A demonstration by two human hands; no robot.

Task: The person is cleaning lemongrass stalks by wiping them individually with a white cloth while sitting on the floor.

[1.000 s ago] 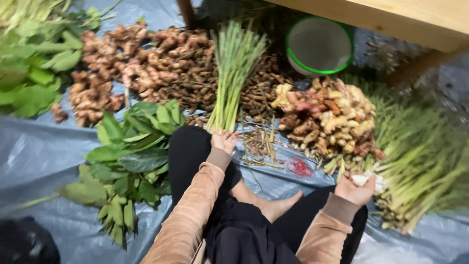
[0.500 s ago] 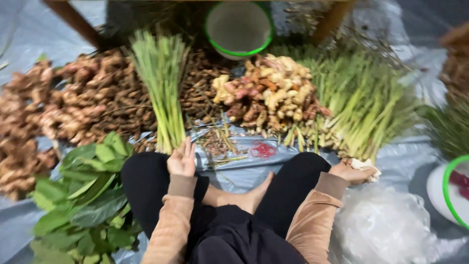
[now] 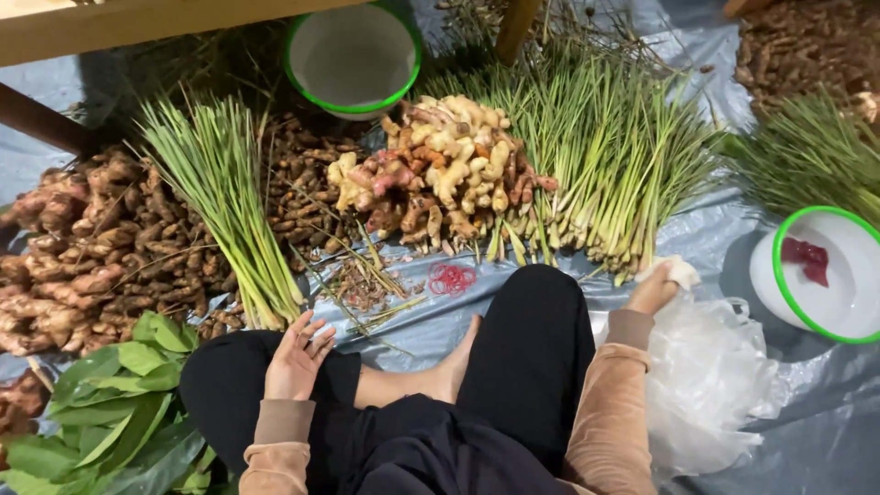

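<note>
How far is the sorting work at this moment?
Done: ginger, lemongrass and leaves lie in separate piles. In hand: the right hand grips a white piece beside the plastic bags; the left hand rests on the knee. Left: red rubber bands lie unused.

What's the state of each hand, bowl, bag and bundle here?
left hand: open, resting on the knee, holds nothing
right hand: closed on a small white wad
top bowl: upright, empty
right bowl: upright, something red inside
plastic bag: crumpled, lying by the right arm
lemongrass bundle: lying flat, fanned out
red rubber bands: loose heap on the sheet
</note>
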